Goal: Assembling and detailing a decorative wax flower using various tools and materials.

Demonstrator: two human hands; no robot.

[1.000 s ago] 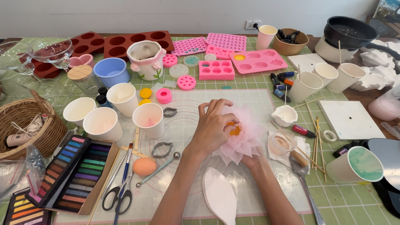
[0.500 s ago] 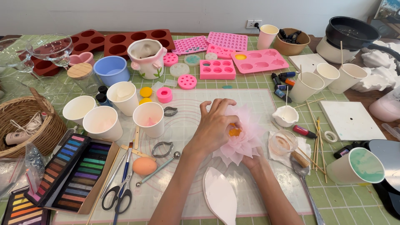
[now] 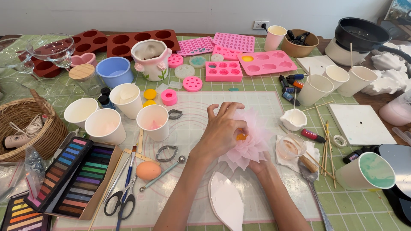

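A pale pink layered flower (image 3: 252, 143) with an orange centre (image 3: 241, 136) lies on the translucent work mat (image 3: 201, 107) in the middle of the table. My left hand (image 3: 221, 130) rests on top of it, its fingertips pinched at the orange centre. My right hand (image 3: 259, 166) is mostly hidden beneath the petals and holds the flower from below. A white leaf-shaped piece (image 3: 227, 201) lies on the mat between my forearms.
White paper cups (image 3: 153, 122) stand left of the mat, with pastel chalk boxes (image 3: 75, 175), scissors (image 3: 120, 201) and an egg-shaped sponge (image 3: 148, 170). Pink silicone moulds (image 3: 265, 62) and brown moulds (image 3: 137, 40) line the back. A small white bowl (image 3: 293, 119), wooden sticks (image 3: 327, 152) and a green-tinted cup (image 3: 368, 171) lie right.
My left hand's fingers have shifted slightly on the flower's centre, with the thumb and forefinger lifting a little. The flower and my right hand stay in place.
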